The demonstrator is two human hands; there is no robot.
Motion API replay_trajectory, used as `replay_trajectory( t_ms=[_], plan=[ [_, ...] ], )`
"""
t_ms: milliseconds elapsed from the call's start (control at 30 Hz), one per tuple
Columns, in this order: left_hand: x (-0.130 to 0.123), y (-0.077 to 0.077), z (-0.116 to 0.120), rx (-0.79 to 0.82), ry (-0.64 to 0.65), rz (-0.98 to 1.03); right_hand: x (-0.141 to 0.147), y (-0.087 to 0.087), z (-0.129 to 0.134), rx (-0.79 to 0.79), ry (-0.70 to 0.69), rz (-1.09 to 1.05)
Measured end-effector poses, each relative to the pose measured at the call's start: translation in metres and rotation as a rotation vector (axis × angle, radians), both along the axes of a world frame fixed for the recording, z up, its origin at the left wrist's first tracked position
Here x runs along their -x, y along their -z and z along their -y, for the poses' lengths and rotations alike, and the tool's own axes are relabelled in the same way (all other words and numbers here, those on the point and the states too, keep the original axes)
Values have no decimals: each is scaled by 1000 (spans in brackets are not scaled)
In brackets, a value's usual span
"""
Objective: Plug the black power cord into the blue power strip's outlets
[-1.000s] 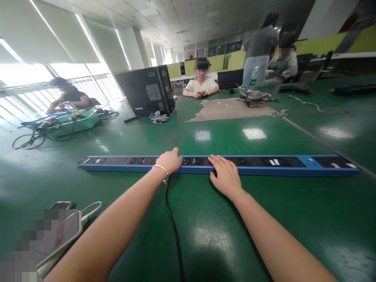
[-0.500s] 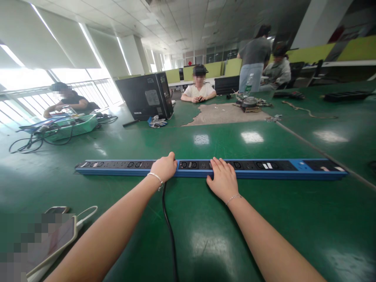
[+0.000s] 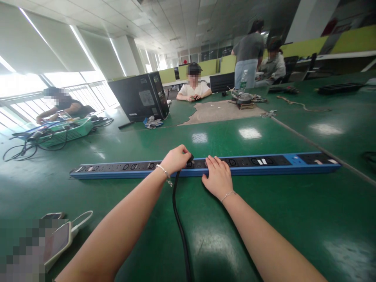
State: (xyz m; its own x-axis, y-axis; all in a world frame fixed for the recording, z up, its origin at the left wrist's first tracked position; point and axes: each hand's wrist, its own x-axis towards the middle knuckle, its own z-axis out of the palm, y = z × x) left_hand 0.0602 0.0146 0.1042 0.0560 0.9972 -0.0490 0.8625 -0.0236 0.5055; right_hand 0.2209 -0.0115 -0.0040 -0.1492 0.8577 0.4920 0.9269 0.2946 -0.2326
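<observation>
Left hand (image 3: 176, 159) pinches black plug (image 3: 191, 158) at power strip (image 3: 200, 165) | right hand (image 3: 217, 175), fingers outstretched, rests on strip's near edge | strip spans green table (image 3: 147, 227) left to right | snagged cord (image 3: 180, 223) could tug plug askew

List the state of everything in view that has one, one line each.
Blue power strip: flat, sockets facing up
Left hand: closed on a black plug
Black plug: at the sockets, contact unclear
Right hand: laid on the strip, fingers extended
Black cord: trailing toward the near edge
Computer tower: upright
Gloves: bunched
Bottle: upright
Green basket: cables draped over its rim
</observation>
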Motion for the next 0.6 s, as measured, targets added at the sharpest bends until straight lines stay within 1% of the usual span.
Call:
replay_trajectory(
  t_ms=[100, 200, 367, 600],
  plan=[
    [-17, 10, -11, 53, 47, -46, 0, 0, 0, 0, 0, -5],
    [-29, 13, -19, 75, 82, -117, 0, 0, 0, 3, -3, -19],
    [-37, 10, -25, 95, 102, -188, 1, -1, 1, 14, -3, -36],
    [-38, 5, -31, 135, 121, -304, 1, -1, 1, 14, -6, -49]
  ],
)
